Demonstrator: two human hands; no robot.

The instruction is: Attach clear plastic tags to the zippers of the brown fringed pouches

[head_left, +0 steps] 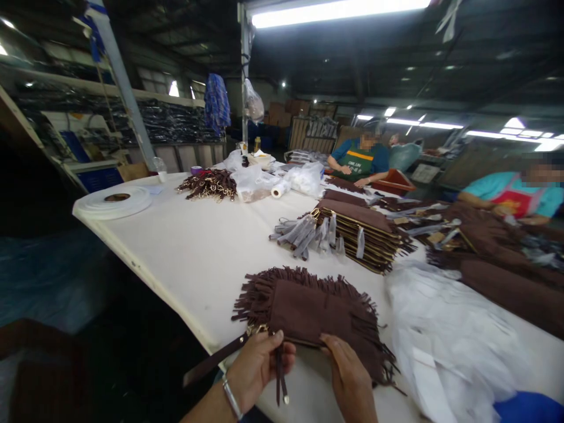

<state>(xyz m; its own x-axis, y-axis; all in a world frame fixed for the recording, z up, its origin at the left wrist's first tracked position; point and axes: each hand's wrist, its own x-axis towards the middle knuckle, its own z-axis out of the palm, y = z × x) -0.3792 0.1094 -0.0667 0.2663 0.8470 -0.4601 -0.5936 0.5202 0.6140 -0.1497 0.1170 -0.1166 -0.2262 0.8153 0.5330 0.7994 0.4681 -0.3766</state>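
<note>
A dark brown fringed bag (pixel 312 311) lies flat on the white table in front of me, its fringe spreading along the far edge and both sides. At its near left corner my left hand (pixel 259 361) is closed around a thin brown zipper pull (pixel 279 376), whose ends dangle below the fingers. A brown wrist strap (pixel 215 359) with a gold clasp sticks out leftward from that corner, past the table edge. My right hand (pixel 348 376) rests on the bag's near edge, fingers extended on the brown surface, with the thumb hidden.
Beyond the bag stands a stack of similar bags (pixel 352 229) with plastic-wrapped straps. Clear plastic bags (pixel 449 335) pile up at right. A heap of straps with clasps (pixel 209 185) and a white tape roll (pixel 113 201) lie farther left. Two people (pixel 359 158) work across the table.
</note>
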